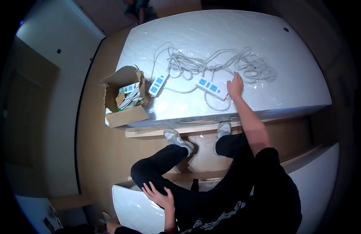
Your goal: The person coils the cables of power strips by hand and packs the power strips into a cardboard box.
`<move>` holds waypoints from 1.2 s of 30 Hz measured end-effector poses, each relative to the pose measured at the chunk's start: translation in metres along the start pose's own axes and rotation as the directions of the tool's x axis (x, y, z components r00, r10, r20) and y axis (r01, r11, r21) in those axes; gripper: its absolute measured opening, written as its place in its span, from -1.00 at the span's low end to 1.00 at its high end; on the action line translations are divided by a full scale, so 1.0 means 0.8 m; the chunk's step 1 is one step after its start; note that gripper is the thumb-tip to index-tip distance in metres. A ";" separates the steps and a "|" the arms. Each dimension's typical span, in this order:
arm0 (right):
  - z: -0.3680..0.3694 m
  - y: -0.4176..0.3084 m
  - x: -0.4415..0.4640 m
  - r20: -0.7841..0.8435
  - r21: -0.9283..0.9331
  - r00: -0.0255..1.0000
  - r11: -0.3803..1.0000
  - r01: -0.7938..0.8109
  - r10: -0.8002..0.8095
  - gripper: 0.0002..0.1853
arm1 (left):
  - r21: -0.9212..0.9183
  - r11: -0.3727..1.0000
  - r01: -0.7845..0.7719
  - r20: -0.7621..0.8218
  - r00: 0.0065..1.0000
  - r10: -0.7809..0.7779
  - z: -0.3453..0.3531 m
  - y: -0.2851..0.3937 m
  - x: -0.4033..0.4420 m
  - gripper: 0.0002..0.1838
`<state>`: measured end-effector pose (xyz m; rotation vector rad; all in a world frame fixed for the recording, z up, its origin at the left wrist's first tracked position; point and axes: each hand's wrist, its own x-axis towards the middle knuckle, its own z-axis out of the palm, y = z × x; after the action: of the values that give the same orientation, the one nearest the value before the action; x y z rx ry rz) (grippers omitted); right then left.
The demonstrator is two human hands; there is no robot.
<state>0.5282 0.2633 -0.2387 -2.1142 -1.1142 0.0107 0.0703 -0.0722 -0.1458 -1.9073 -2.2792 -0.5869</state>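
Mattress [282, 93]: white, quilted, under clear shiny plastic, carrying two power strips, tangled cables and a box.
Right hand [235, 85]: reaching over the near edge, at the right end of the wider power strip, fingertips by the tangled cables; the grip is loosely open, fingers partly extended, and whether it touches a cable cannot be told.
Left hand [161, 197]: resting on the left thigh in black trousers [155, 167]; the grip is open, fingers spread, holding nothing.
Wider power strip [212, 88]: white with blue sockets, lying aslant near the middle of the near edge.
Narrower power strip [158, 85]: also white and blue, between the box and the wider one, nearer the left edge.
Cables [188, 64]: pale grey, in loose loops behind both strips, the thickest tangle toward the right edge.
Cardboard box [127, 117]: torn flaps open, at the near left corner; inside, a strip with blue sockets [129, 88] and a bundled cable [130, 100].
Shoes [173, 137]: pale, below the near edge.
Another person [138, 8]: partly visible beyond the far left corner.
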 end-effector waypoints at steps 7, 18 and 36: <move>0.057 0.033 -0.020 0.150 -0.258 0.989 0.966 0.024 0.016 -0.46 | -0.052 0.998 0.041 0.041 0.998 -0.039 -0.007 -0.013 0.002 -0.27; 0.103 -0.071 -0.015 0.281 0.276 0.883 0.913 0.300 -0.375 -0.63 | -0.062 0.983 0.172 -0.078 0.981 -0.176 -0.096 -0.006 0.074 -0.30; 0.025 -0.073 0.035 0.186 -0.016 0.973 0.990 0.140 -0.135 -0.55 | -0.641 0.749 0.165 0.639 0.656 0.403 0.083 0.031 -0.003 -0.77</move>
<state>0.4975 0.3161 -0.2089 -2.0896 -1.3756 0.1281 0.1050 -0.0471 -0.2023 -3.1556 -2.5196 -0.7529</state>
